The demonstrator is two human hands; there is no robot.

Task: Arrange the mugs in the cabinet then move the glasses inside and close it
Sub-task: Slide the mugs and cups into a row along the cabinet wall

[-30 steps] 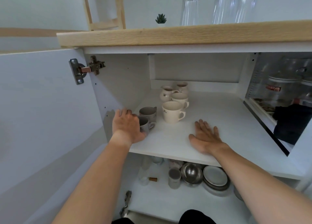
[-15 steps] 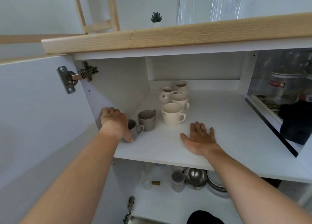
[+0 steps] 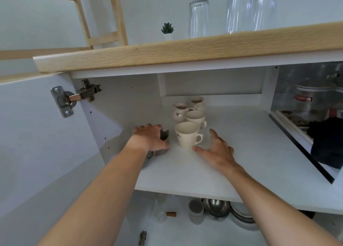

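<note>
Two grey mugs stand at the left of the white cabinet shelf [image 3: 241, 153]. My left hand [image 3: 150, 138] comes down over the front grey mug [image 3: 160, 152] and grips it; the second grey mug [image 3: 164, 134] shows just behind my fingers. A cream mug [image 3: 186, 135] stands to their right, with another cream mug [image 3: 195, 117] and two cream jugs [image 3: 179, 112] behind it. My right hand [image 3: 215, 149] is open, fingers spread, beside the front cream mug and not touching it. Three clear glasses [image 3: 198, 17] stand upside down on the wooden countertop [image 3: 185, 52] above.
The cabinet door [image 3: 37, 153] hangs open at the left on its hinge [image 3: 74, 97]. The lower shelf holds a steel bowl [image 3: 216, 207], plates [image 3: 241, 215] and a small cup [image 3: 195, 208]. At the right are a steel pot [image 3: 311, 101] and a dark cloth [image 3: 328, 143]. A small plant [image 3: 167, 29] sits on the countertop.
My left hand has slid the front grey mug right, up against the other grey mug. My right hand has lifted off the shelf and moved toward the front cream mug.
</note>
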